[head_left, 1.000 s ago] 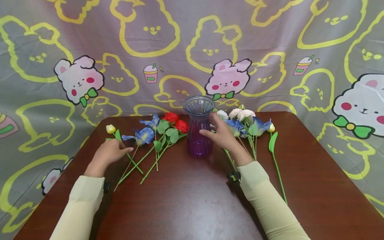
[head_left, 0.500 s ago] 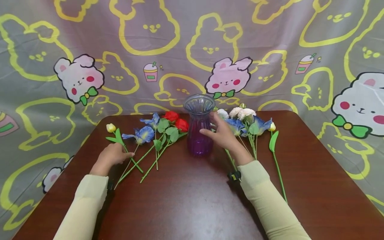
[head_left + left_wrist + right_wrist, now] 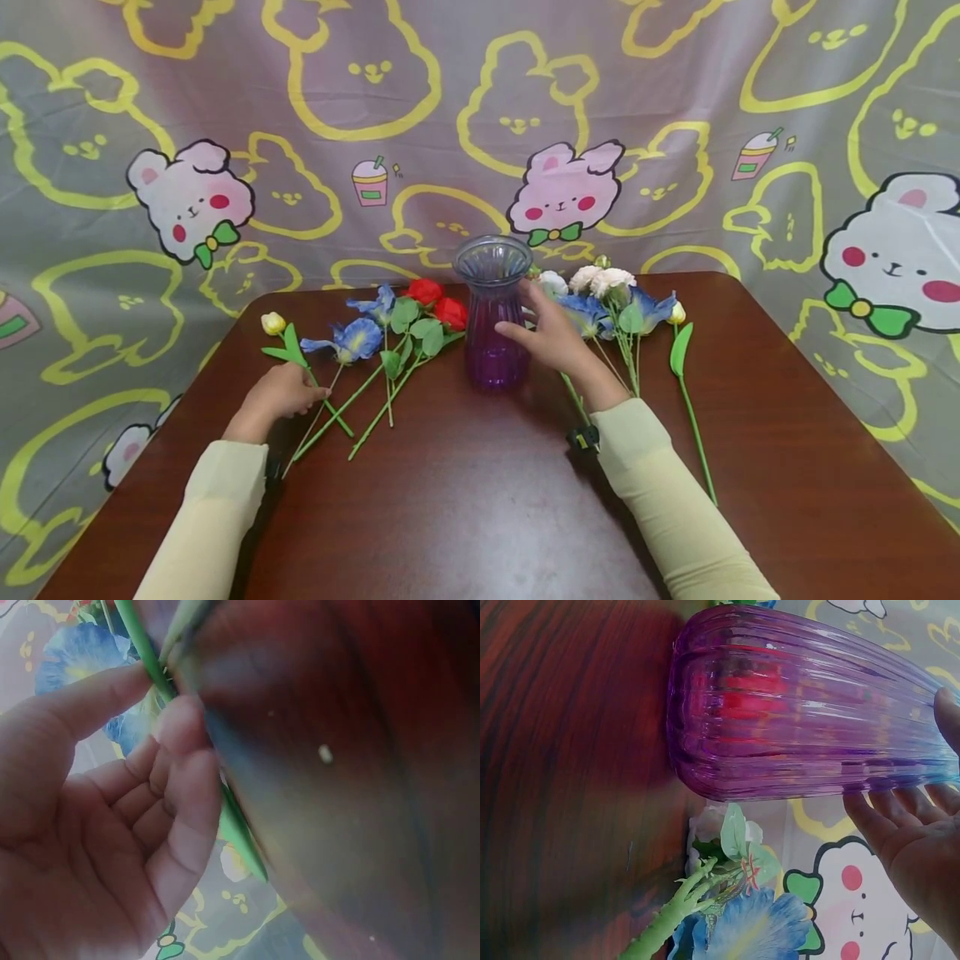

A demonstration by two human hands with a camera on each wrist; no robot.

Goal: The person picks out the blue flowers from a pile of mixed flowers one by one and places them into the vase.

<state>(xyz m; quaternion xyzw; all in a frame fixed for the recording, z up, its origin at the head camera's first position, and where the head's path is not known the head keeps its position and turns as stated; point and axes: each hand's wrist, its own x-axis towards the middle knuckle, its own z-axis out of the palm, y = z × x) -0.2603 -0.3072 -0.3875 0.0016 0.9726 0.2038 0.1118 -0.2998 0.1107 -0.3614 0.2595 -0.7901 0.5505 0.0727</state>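
My left hand (image 3: 279,392) is low over the table at the left, its thumb and index finger pinching the green stem (image 3: 142,646) of a pale yellow tulip (image 3: 273,323). That flower lies on the tabletop, its stem crossing others. At the centre stands a ribbed glass vase (image 3: 495,350), upright, purple below and clear bluish at the flared rim. Nothing shows standing in its mouth. My right hand (image 3: 555,333) holds the vase by its right side, thumb in front and fingers behind; in the right wrist view the fingers (image 3: 877,817) touch the glass.
Blue flowers (image 3: 356,340) and red roses (image 3: 450,312) lie left of the vase on the brown table (image 3: 480,500). To its right lie pale pink carnations (image 3: 611,282), more blue flowers (image 3: 651,307) and another tulip (image 3: 677,350). A patterned cloth (image 3: 420,108) hangs behind.
My left hand has lowered and shifted slightly right onto the tulip stem, its fingers coming together there. The right hand stays at the vase, which has not moved.
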